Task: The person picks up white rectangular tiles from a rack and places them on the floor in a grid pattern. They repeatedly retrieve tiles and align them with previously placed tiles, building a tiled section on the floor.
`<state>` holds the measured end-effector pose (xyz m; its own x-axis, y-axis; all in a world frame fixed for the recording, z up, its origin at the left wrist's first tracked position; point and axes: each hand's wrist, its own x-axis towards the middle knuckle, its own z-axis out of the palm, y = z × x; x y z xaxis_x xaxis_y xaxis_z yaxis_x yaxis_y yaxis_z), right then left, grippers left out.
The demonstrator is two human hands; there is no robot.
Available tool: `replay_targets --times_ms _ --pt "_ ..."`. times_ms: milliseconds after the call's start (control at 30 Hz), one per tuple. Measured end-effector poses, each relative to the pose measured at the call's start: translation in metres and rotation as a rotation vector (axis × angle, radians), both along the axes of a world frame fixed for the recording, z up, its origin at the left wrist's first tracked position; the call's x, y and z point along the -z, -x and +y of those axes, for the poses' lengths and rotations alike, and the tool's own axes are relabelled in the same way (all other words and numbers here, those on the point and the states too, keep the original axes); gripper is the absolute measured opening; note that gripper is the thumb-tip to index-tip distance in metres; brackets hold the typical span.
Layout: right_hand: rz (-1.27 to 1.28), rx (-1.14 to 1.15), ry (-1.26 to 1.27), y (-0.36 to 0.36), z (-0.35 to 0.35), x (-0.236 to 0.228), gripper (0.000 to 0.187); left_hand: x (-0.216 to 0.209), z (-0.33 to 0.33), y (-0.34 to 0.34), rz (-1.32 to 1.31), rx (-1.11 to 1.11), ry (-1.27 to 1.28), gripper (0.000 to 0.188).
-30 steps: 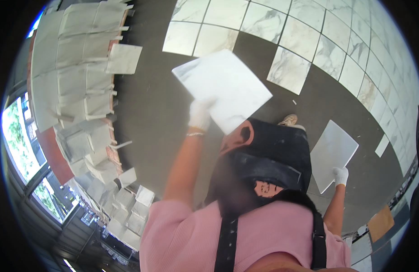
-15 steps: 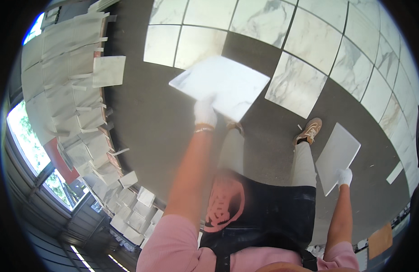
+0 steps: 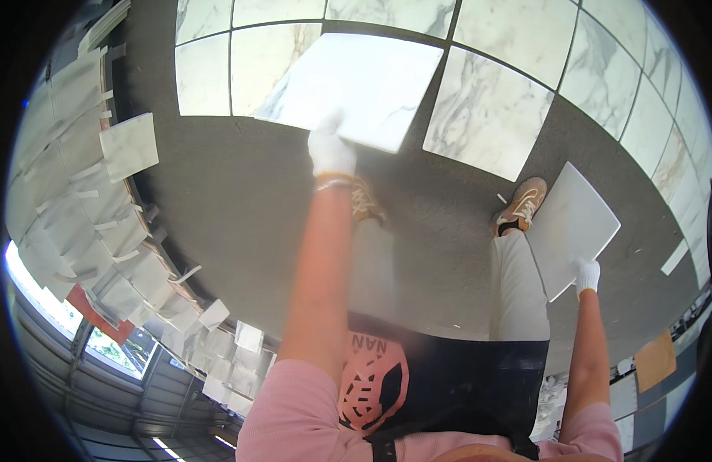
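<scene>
White gloves cover both of my hands. My left hand (image 3: 331, 150), reaching forward, is closed on the near edge of a white marble tile (image 3: 364, 88) with faint grey veins. This tile overlaps the near part of a laid tile (image 3: 256, 65) in the floor pattern; whether it touches the floor I cannot tell. Low at my right side, my right hand (image 3: 587, 276) grips a second, plain-looking white tile (image 3: 575, 227) by its edge. That one hangs tilted beside my right leg. Fingers under both tiles are hidden.
Rows of veined marble tiles (image 3: 514, 38) lie across the grey floor (image 3: 240, 208) ahead and to the right. One tile (image 3: 487, 112) juts nearest my right shoe (image 3: 523, 204). Stacked wrapped tiles (image 3: 79, 154) line the left side. A small white strip (image 3: 674, 257) lies at right.
My left hand has carried its tile forward and slightly left, up to the laid row. The tile in my right hand has turned and shows more of its face.
</scene>
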<state>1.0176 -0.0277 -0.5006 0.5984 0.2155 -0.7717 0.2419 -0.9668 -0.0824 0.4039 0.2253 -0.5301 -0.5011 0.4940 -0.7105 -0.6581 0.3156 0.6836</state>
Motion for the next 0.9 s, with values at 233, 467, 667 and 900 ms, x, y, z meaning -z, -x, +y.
replay_targets --times_ms 233,467,667,900 --pt "0.067 0.110 -0.074 0.002 0.000 -0.007 0.023 0.017 -0.002 -0.008 0.046 0.010 0.028 0.038" --pt "0.035 0.068 -0.044 0.006 0.005 -0.009 0.024 0.019 -0.003 -0.009 0.092 0.004 -0.021 0.038" --pt "0.035 0.080 -0.022 0.012 0.012 -0.014 0.026 0.025 0.005 -0.011 0.173 0.078 -0.004 0.037" --pt "0.049 0.096 -0.032 0.011 0.010 -0.011 0.027 0.042 -0.001 -0.026 0.131 0.024 0.020 0.037"
